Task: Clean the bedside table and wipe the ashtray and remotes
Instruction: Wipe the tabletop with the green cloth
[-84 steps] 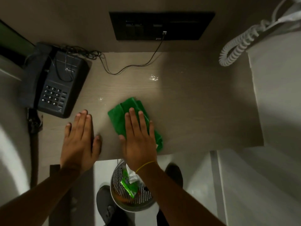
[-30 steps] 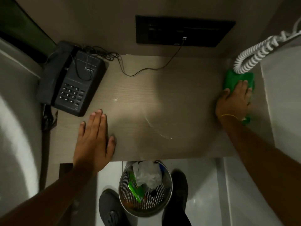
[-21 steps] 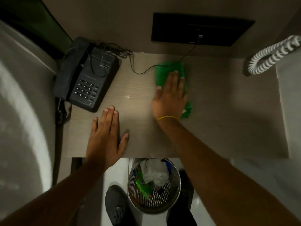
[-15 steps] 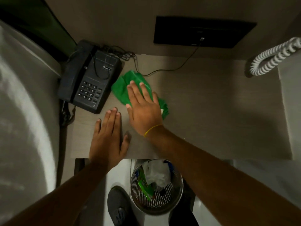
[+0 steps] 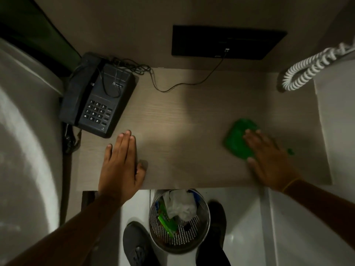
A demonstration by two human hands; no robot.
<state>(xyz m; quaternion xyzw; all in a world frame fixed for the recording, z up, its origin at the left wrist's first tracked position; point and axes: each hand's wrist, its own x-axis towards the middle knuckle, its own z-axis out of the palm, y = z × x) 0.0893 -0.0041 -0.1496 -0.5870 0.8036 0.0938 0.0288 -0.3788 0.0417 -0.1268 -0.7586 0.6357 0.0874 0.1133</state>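
The bedside table (image 5: 192,116) is a pale wood top seen from above. My right hand (image 5: 269,160) presses flat on a green cloth (image 5: 238,139) at the table's right side, near the front edge; the hand is blurred by motion. My left hand (image 5: 121,166) lies flat, palm down, fingers together, at the front left of the table, holding nothing. No ashtray or remote is in view.
A black desk phone (image 5: 98,96) sits at the back left, its thin cable (image 5: 182,83) running to a dark wall panel (image 5: 228,43). A white coiled cord (image 5: 307,68) hangs at the back right. A perforated metal bin (image 5: 178,221) with rubbish stands below the front edge, between my shoes.
My right hand has swept the green cloth from beside the phone across to the table's right front. My left hand has stayed flat at the front left.
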